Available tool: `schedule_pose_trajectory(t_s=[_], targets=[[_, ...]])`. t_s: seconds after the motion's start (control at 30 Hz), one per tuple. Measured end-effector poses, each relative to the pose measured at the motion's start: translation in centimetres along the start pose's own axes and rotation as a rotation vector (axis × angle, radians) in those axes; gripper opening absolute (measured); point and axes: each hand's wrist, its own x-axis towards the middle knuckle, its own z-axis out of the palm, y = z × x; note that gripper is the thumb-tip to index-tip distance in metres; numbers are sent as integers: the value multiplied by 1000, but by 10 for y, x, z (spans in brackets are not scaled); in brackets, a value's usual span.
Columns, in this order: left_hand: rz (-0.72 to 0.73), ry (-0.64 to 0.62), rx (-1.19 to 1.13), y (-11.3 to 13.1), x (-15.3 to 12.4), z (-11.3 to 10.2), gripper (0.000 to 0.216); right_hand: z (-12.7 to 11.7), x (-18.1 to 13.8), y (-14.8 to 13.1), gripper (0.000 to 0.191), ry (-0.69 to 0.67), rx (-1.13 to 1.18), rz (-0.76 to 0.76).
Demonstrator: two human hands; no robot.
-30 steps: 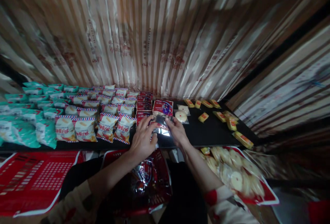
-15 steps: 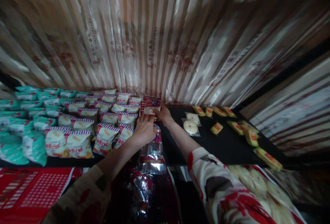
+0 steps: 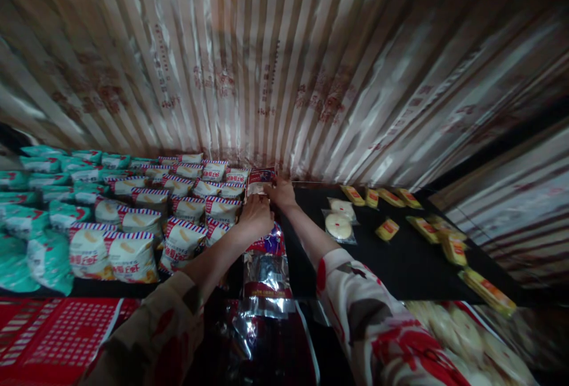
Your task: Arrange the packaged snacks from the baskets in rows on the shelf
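At the back of the black shelf (image 3: 306, 243), both hands are on a dark red food packet (image 3: 261, 176) with a pale panel. My left hand (image 3: 258, 218) is closed over its near edge, fingertips partly hidden. My right hand (image 3: 281, 192) grips the right side, thumb and fingers bent around it. Just in front of my hands lies another shiny packet, purple and dark red (image 3: 267, 270), with a silver end toward me. Rows of white snack bags (image 3: 182, 243) with striped tops stand directly to the left of my left hand.
Teal bags (image 3: 51, 255) fill the far left. Right of my arm lie round white cakes in clear wrap (image 3: 338, 226) and several yellow packets (image 3: 387, 230). Below the shelf are a red basket (image 3: 57, 332), dark shiny packs (image 3: 249, 344) and pale packaged goods (image 3: 462, 338). A striped curtain (image 3: 267, 66) hangs behind.
The view has shifted slightly, so the near shelf edge sits lower and the right-hand goods lie farther right. Both hands stay at the dark red packet, with the purple packet in front more exposed.
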Motion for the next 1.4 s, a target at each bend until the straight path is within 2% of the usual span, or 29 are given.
schedule_pose_trajectory(t_s=[0.33,0.6,0.77,0.9,1.03,1.1,1.17,1.2,1.27,1.33,1.4], targets=[[-24,-61,0,4,15,0,45,-5,-1,-1,43,-86,-145,93],[-17,-35,15,-4,26,9,41,-5,2,2,42,-99,-117,80],[-8,-14,7,-3,23,8,40,-5,-3,11,40,-23,-39,38],[17,67,-22,4,9,2,40,-10,-18,23,39,148,137,-15],[112,154,-217,15,-33,-5,34,-25,-61,43,40,351,530,-60],[155,183,-378,20,-67,-10,31,-33,-97,54,41,431,760,-41],[202,136,-566,23,-108,-13,28,-38,-143,67,37,491,922,4],[241,39,-657,24,-129,-13,26,-38,-169,72,35,505,980,26],[253,-214,-845,21,-171,-3,28,-35,-223,83,29,436,1034,49],[156,-433,-921,13,-207,21,26,-23,-273,90,24,293,1014,61],[52,-517,-825,2,-235,58,24,-4,-310,95,23,70,931,92]])
